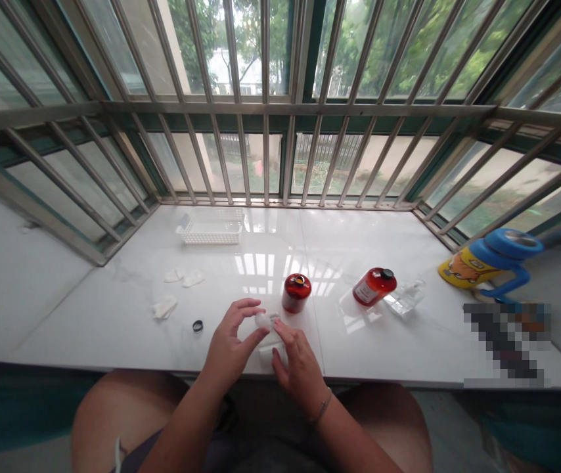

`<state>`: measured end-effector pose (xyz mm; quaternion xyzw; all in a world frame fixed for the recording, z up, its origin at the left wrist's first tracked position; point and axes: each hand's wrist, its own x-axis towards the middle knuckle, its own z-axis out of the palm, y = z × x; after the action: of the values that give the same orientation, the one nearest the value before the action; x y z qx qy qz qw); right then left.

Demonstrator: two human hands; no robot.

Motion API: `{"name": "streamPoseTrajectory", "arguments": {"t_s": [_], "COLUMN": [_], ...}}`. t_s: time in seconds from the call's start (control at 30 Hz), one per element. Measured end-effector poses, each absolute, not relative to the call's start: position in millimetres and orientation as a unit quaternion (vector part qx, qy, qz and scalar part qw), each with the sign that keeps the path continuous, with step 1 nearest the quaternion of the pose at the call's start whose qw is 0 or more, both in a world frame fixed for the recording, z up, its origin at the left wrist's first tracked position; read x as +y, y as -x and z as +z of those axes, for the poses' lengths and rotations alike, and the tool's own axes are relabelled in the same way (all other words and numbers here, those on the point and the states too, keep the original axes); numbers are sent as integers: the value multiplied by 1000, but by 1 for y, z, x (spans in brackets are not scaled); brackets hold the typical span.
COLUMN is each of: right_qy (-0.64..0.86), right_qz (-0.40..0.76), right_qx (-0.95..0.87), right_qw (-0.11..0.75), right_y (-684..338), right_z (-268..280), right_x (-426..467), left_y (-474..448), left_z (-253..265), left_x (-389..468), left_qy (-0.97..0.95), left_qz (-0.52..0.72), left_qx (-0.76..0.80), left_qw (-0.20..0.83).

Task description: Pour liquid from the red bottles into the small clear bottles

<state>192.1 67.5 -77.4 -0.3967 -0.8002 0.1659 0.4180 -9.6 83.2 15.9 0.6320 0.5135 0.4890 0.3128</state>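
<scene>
My left hand (231, 338) pinches a small, translucent white round piece (262, 320) between thumb and fingers. Close beside it, my right hand (301, 364) is bent around a clear, whitish container (271, 355) standing or lying near the table's front edge; its exact shape is partly hidden by the fingers. Just beyond my hands stands an amber-red bottle (296, 295) with its neck uncapped. A small black ring-like cap (198, 326) lies to the left of my left hand.
Farther right are a red bottle (374, 286) with a black cap and a clear plastic item (405, 299). A blue-and-yellow flask (490, 259) is at the far right. Crumpled white tissues (165, 307) and a white basket (211, 228) are on the left. Metal window bars (290, 157) border the table's back.
</scene>
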Motion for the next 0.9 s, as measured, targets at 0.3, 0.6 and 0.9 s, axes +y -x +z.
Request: {"name": "streamPoseTrajectory", "arguments": {"t_s": [0.3,0.6,0.9], "right_qy": [395,396,397], "right_qz": [164,168,175], "right_qx": [-802,-801,-798], "right_qw": [417,415,419], "right_y": [-192,-192,-192], "right_z": [-78,-78,-80], "right_x": [68,67,67], "left_y": [12,10,9], "left_z": [13,11,14], "left_x": [84,83,82], "left_qy": [-579,-591,-640], "left_qz": [556,539,480], "left_qx": [492,488,518], "left_qw": [338,350,301]}}
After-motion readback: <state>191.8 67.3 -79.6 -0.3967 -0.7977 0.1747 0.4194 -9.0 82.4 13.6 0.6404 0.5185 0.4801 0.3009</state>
